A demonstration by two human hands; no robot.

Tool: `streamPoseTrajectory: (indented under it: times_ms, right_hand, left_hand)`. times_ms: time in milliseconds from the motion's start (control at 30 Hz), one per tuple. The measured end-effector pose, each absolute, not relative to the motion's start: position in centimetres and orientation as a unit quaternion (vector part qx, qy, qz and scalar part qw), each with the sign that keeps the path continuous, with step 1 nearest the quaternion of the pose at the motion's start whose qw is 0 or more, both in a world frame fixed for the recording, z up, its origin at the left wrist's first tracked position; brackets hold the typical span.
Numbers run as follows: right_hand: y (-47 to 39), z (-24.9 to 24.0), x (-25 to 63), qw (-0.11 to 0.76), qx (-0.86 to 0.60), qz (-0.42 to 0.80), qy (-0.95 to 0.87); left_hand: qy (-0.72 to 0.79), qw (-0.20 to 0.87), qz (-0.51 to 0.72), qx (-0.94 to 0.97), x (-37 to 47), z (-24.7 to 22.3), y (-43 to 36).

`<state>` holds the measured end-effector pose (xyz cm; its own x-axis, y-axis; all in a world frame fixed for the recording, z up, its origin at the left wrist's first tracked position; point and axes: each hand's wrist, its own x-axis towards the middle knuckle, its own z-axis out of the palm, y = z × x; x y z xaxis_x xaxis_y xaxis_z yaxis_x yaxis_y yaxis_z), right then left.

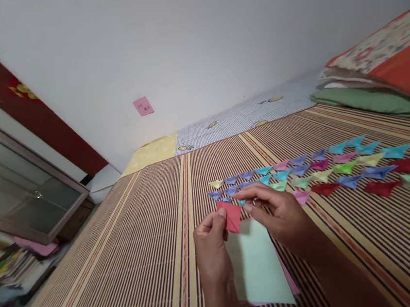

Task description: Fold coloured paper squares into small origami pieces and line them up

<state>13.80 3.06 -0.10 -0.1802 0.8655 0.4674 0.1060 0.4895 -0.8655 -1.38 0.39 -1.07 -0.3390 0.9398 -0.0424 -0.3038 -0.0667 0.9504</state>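
My left hand [211,243] pinches a small folded red paper [232,217] between thumb and fingers, with crease lines showing on its face. Just to the right of that paper, my right hand [273,210] hovers with thumb and fingers apart, apparently holding nothing. Beneath both hands lies a stack of paper sheets [260,265], pale green on top with pink edges peeking out. Beyond the hands, several rows of small folded paper cranes [346,168] in blue, purple, pink, green, yellow and red spread to the right; my right hand covers some of them.
A striped mat [135,258] covers the bed. Folded bedding and a pillow [383,71] sit at the far right. A pink note [143,106] is stuck on the white wall. At the left stand a glass-door cabinet [20,177] and a pile of books [14,271].
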Motion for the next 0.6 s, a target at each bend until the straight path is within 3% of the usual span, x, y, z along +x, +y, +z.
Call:
streamPoseTrajectory:
  times_ms: [233, 600]
  right_hand:
    - [2.27, 0.45, 13.35, 0.484, -0.268, 0.279, -0.785]
    - [2.29, 0.43, 13.34, 0.467, -0.264, 0.248, -0.807]
  left_hand:
    - [0.438, 0.516, 0.686, 0.265, -1.26, -0.52, 0.49]
    - [0.480, 0.458, 0.675, 0.323, -1.55, -1.50, 0.49]
